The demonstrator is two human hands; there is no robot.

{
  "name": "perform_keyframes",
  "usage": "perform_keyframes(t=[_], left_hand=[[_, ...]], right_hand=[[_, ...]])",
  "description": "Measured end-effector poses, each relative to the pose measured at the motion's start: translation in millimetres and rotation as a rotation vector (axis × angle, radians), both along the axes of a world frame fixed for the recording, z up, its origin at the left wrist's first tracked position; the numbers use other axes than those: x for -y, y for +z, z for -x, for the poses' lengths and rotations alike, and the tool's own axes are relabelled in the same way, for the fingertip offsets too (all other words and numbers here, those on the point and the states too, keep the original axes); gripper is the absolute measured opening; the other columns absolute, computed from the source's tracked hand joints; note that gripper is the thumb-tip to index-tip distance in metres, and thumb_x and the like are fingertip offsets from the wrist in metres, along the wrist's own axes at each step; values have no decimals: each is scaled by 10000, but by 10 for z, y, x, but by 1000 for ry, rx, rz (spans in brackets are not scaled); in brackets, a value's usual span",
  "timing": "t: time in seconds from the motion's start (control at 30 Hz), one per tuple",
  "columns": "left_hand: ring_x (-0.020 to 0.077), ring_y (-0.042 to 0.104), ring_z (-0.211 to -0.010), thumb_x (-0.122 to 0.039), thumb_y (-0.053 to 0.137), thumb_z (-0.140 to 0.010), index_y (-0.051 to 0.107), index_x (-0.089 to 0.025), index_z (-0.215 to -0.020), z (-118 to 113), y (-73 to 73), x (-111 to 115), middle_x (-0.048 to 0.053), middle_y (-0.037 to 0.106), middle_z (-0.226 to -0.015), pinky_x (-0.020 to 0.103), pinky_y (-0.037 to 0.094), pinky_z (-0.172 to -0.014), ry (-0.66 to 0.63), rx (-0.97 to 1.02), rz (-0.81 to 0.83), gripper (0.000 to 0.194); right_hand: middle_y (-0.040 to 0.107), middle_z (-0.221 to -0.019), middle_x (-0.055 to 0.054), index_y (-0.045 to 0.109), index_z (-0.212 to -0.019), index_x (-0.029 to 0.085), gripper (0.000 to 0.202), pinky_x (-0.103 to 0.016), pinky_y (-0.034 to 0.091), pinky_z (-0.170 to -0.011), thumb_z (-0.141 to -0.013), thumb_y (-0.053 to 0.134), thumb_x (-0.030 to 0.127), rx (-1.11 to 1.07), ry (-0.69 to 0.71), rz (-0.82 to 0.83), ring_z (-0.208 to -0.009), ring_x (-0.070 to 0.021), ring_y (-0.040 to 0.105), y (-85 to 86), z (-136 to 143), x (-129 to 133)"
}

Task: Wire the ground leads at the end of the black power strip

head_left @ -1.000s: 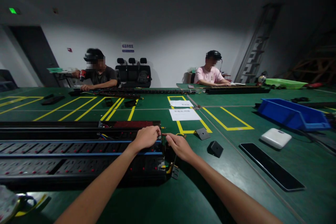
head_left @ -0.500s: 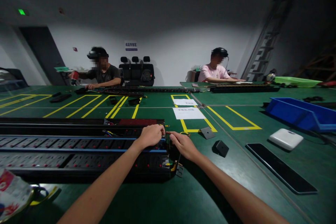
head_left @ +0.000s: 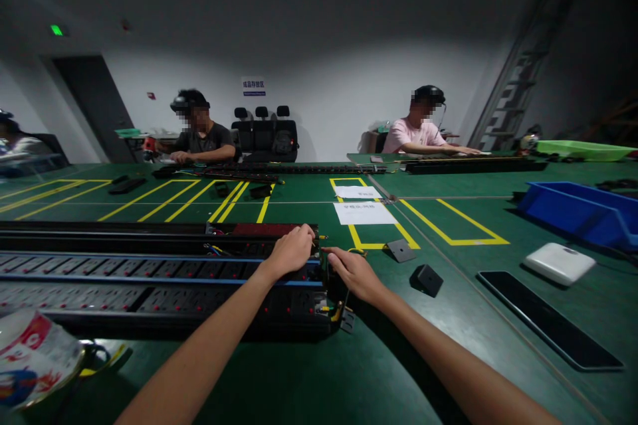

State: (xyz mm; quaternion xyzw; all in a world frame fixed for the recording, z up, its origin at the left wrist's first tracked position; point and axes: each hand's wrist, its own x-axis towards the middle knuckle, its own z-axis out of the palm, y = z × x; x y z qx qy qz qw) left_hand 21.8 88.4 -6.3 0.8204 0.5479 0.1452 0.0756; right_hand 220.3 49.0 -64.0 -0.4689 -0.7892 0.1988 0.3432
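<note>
Tbl: L fingers curled @ strip

Phone right of the socket strips, blue bin behind it, papers between.

A plain pale wall spans the dim room, lit brightest across its middle and fading to deep shadow above. A green illuminated sign glows near a dark grey door at frame left. Three joined black seats with headrests stand below a small white-and-purple wall sign; a dark backpack rests on one. At right, a tall metal ladder-like frame leans at a slant. A broad green worktop, marked with yellow lines, fills the foreground, its surface catching a soft sheen.
</note>
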Motion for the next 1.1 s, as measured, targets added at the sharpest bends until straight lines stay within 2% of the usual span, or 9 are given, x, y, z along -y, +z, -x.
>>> perform_keyframes(t=[0.27, 0.43, 0.7, 1.1], left_hand=[[281, 693, -992, -411, 213, -1049, 576, -190, -1073, -8, 49, 18, 125, 721, -1065, 335, 481, -770, 29, -30, 26, 426], [278, 702, -977, -483, 262, -1039, 627, -200, -1009, -15, 53, 37, 111, 741, -1017, 327, 482, -769, 1, -43, 8, 463], [259, 707, -908, -481, 302, -1030, 681, -199, -921, -6, 34, 25, 111, 752, -948, 313, 474, -762, -16, -5, -23, 485], [262, 706, -868, -475, 353, -1012, 675, -196, -879, -5, 38, 22, 107, 749, -914, 309, 449, -698, -4, -21, -24, 447]], right_hand=[[740, -1178, -89, 642, -1292, 239, 467, -365, 501, -853, -1037, 336, 482, 9, 4, 12, -1010, -269, 698, 17, 5, 18], [762, -1032, -90, 637, -1305, 229, 504, -347, 494, -826, -1046, 294, 492, 3, -6, 37, -962, -261, 701, 28, 1, 26], [756, -986, -86, 642, -1291, 220, 514, -341, 484, -789, -1046, 280, 490, 11, -7, 36, -913, -256, 697, 30, 0, 32], [750, -1102, -92, 632, -1300, 236, 494, -366, 493, -839, -1046, 290, 487, 18, -2, 28, -978, -264, 695, 38, 1, 33]])
